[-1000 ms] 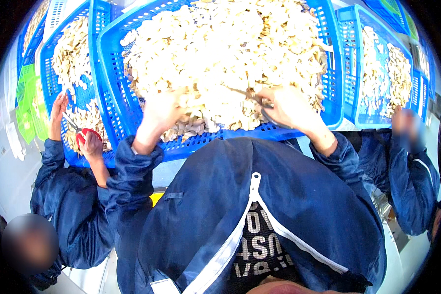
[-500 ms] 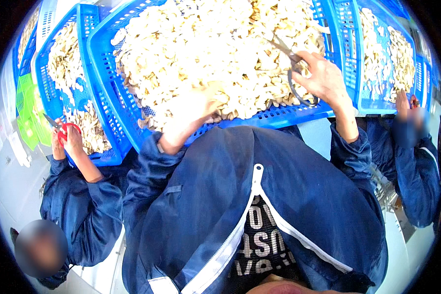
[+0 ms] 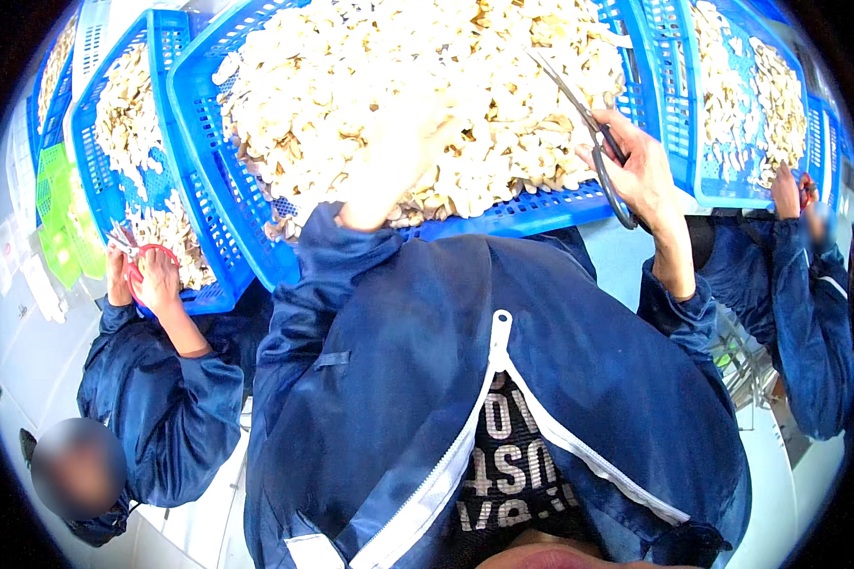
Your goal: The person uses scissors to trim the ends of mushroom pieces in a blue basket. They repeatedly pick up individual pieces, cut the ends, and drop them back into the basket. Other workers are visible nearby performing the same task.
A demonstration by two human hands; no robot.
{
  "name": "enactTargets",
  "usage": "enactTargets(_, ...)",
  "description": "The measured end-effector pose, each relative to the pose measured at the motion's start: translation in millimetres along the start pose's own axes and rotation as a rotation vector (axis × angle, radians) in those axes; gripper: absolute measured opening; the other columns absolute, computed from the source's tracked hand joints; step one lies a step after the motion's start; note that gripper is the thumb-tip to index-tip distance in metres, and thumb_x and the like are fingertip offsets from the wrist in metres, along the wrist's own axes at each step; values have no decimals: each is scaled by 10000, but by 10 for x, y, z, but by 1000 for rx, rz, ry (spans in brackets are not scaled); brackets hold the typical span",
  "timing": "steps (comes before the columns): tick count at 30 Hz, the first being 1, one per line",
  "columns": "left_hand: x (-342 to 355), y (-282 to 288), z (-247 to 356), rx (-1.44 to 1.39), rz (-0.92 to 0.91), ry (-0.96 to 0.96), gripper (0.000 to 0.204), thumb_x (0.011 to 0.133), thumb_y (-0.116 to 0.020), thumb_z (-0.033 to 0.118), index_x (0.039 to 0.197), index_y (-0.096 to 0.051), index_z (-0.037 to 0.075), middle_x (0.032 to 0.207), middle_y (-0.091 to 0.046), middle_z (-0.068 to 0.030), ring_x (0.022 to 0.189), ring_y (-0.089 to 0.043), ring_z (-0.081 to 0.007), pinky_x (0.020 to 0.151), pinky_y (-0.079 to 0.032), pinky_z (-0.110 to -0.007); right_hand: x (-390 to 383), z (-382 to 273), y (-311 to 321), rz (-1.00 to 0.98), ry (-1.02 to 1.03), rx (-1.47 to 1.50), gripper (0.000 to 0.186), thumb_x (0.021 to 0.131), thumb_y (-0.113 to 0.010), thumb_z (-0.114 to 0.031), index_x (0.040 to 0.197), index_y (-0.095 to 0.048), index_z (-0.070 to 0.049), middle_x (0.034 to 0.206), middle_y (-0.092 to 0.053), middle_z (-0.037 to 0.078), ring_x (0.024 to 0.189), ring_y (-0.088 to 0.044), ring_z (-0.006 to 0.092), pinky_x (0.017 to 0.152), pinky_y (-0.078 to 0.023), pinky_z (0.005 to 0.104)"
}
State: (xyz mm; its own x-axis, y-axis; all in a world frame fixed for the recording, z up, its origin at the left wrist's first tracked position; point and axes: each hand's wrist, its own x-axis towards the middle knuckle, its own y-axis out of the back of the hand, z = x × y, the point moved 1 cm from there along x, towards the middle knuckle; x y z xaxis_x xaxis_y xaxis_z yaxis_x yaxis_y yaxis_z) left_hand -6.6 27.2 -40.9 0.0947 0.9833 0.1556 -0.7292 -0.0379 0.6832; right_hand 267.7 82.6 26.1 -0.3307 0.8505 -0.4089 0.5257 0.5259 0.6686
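A wide blue plastic crate (image 3: 560,211) lies before me, heaped with pale, curved pieces that look like cut mushrooms (image 3: 512,114). Over the crate's right side, my right hand (image 3: 647,175) grips dark-handled scissors (image 3: 579,102) by their loops. Their blades point away and to the left, above the heap. My left hand (image 3: 399,156) reaches into the middle-left of the heap. Glare washes out its fingers, so whether they hold a piece cannot be made out.
At left, a co-worker's hands (image 3: 154,277) hold red-handled scissors (image 3: 158,254) by another blue crate (image 3: 152,90) of pieces. Another co-worker's hand (image 3: 785,192) is beside a crate (image 3: 697,156) at right. Green baskets (image 3: 62,223) stand far left.
My left hand has moved farther into the heap, up and slightly right. My right hand has shifted a little right, and the scissors have turned to a steeper angle.
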Motion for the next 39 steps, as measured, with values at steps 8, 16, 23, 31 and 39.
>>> enactTargets(8,125,-245,216,216,-200,49,262,824,-618,229,1026,-613,61,677,-592,-149,633,-592,-287,585,-462,-392,-107,-71,-7,23,2,-25,406,738,-676,-258,1089,-622,-62,642,-523,85,578,-546,206,564,-438,329)
enactTargets(16,128,26,36,-535,30,500,173,832,-612,177,859,-613,7,740,-615,-85,583,-544,-169,554,-445,-320,-246,-33,-175,-18,12,270,408,768,-708,-211,1131,-594,-66,798,-554,35,659,-491,110,591,-417,259)
enactTargets(23,169,231,443,-1469,178,778,123,870,-596,138,876,-609,15,725,-602,-52,533,-478,-98,496,-359,-232,-195,-366,-566,-109,96,683,357,835,-684,-164,1112,-532,2,875,-503,20,775,-489,92,657,-411,245)
enactTargets(31,117,176,586,-1448,150,885,164,884,-596,164,877,-599,0,688,-542,-27,594,-453,-98,548,-349,-232,-56,-647,-531,-161,45,495,393,826,-671,-327,1058,-568,-29,694,-548,57,611,-498,127,547,-402,291)
enactTargets(39,173,89,351,-1479,22,730,103,878,-571,105,909,-588,9,741,-573,-62,607,-487,-122,533,-367,-245,-51,-568,-435,-217,-46,545,246,851,-663,-229,978,-597,-29,607,-503,-14,558,-438,56,498,-348,233)
